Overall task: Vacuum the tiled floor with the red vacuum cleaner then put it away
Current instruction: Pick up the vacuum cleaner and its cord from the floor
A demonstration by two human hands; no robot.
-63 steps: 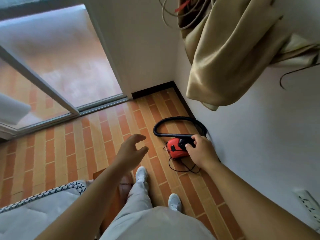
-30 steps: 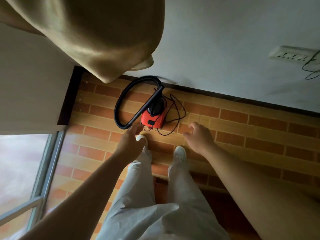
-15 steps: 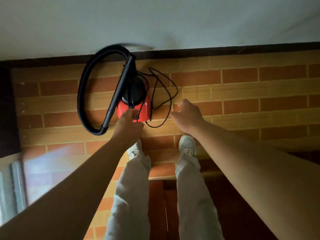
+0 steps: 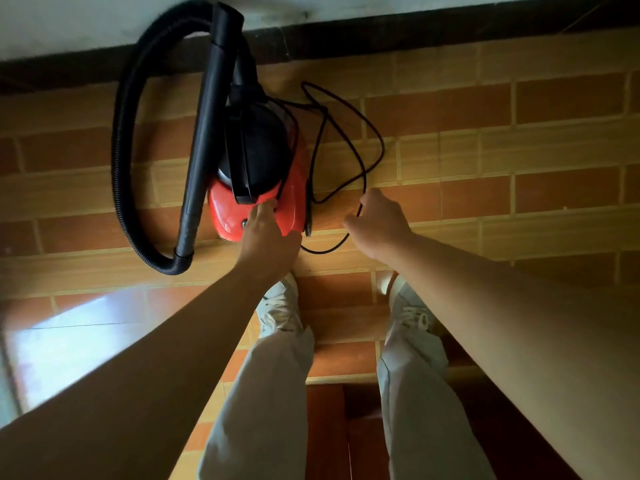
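Observation:
The red vacuum cleaner [image 4: 225, 211] with its black top sits on the tiled floor [image 4: 485, 168] against the dark skirting. Its black hose [image 4: 119, 150] loops out to the left, and the rigid tube [image 4: 204, 133] lies along the body. My left hand [image 4: 268, 237] rests on the red casing, with its fingertips at the near end of the black carry handle. The black power cord [image 4: 373, 133] lies in loose loops on the tiles to the right of the vacuum. My right hand [image 4: 379, 221] pinches a strand of this cord between thumb and fingers.
A white wall with dark skirting [image 4: 415, 32] runs along the far edge. My two white shoes [image 4: 278, 311] stand just behind the vacuum. Dark wooden furniture [image 4: 325, 427] lies under my legs. A bright patch of light [image 4: 69, 327] falls on the floor at the left.
My right hand let go of the vacuum, and my view turned and dropped towards it. Both hands reached down: the left now touches the red body and the right has taken the cord.

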